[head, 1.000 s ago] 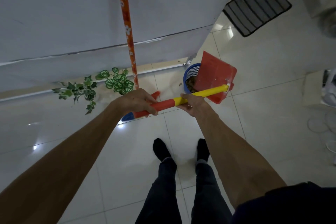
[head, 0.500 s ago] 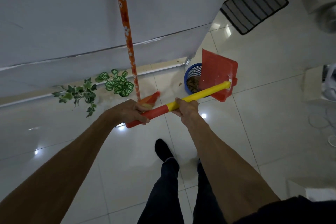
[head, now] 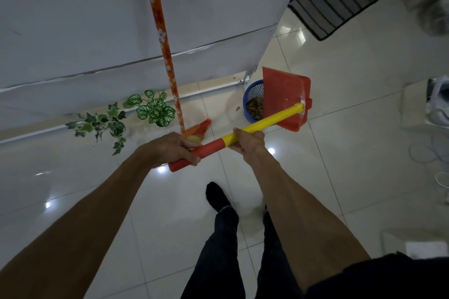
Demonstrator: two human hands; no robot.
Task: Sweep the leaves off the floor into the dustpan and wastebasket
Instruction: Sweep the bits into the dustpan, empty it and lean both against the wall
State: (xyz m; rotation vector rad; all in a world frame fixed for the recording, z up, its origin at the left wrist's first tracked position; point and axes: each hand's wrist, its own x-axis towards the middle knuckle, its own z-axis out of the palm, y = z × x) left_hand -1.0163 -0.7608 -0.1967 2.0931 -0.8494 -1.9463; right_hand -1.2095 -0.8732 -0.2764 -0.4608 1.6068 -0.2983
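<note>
- Dustpan (head: 285, 97) is red, raised off the floor and tilted over the blue wastebasket (head: 252, 94), partly covering its opening.
- Wastebasket stands on the floor (head: 352, 153) at the corner of the wall; brown leaves (head: 255, 107) lie inside it.
- Dustpan handle (head: 264, 122) is yellow toward the pan and red at the near end.
- Left hand (head: 170, 149) grips the red end, fingers curled around it.
- Right hand (head: 250, 142) grips the handle at the red-yellow joint, fingers clamped around it.
- Broom (head: 161, 39) leans against the wall, bristles on the floor just beside the left hand.
- Green vine sprigs (head: 116, 118) lie along the wall base, left of the broom.
- 1 small leaf scrap (head: 237, 108) lies on the floor near the wastebasket.
</note>
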